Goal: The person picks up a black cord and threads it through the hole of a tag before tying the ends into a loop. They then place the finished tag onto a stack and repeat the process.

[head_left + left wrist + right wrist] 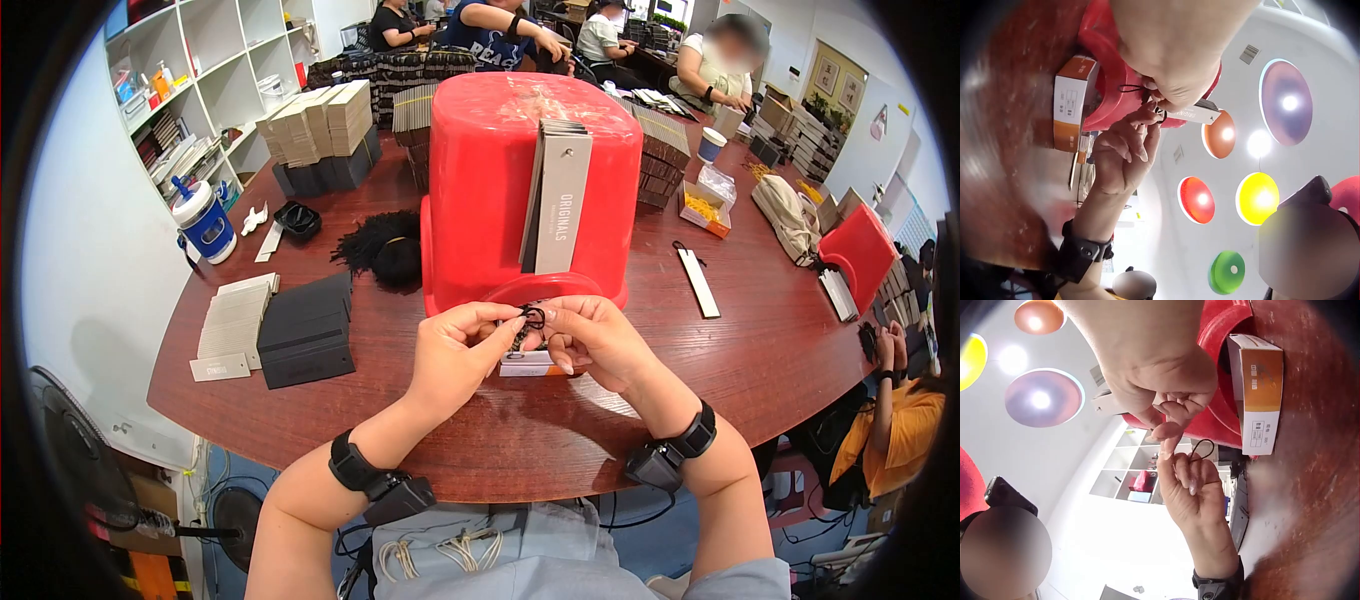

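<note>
Both hands meet in front of an upturned red bin (480,200). Thumb and fingertips of the left hand (452,345) pinch a thin black cord (533,318); the right hand (597,340) pinches the same cord from the other side. A loop of the cord (1205,448) sticks out by the fingers in the right wrist view. Grey tags printed "ORIGINALS" (562,205) hang on the bin's front, above the hands. Behind and below the fingers stands a small white and orange box (1069,103), partly hidden by them in the head view.
Stacks of beige tags (232,320) and black cards (305,330) lie at the left, with a bundle of black cords (385,250) beside the bin. A blue and white jug (207,222) stands further left. One white tag (697,283) lies to the right. Other people sit around the table.
</note>
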Demonstrator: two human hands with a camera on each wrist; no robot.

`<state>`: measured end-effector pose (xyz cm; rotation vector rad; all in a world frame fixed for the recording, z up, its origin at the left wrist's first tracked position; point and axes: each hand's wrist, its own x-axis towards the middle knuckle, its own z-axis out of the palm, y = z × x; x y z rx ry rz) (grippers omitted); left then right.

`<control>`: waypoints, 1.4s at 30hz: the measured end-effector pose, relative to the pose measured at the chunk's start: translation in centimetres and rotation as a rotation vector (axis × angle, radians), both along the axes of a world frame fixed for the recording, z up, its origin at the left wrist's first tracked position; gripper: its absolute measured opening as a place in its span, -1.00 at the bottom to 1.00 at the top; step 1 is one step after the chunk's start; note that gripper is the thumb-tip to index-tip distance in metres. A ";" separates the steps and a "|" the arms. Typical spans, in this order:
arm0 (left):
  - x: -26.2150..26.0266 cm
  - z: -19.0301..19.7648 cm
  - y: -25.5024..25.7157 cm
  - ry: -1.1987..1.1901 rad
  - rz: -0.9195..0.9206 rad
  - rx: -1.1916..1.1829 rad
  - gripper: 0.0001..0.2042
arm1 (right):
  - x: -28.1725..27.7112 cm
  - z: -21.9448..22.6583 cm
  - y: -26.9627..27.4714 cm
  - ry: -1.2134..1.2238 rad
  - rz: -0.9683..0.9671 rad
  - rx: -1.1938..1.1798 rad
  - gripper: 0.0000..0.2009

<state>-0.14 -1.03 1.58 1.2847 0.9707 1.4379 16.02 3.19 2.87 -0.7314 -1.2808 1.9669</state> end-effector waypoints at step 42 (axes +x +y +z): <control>-0.3 1.1 -0.3 0.111 0.000 0.008 -0.88 | 3.3 2.1 1.0 -0.316 -0.586 0.988 -0.95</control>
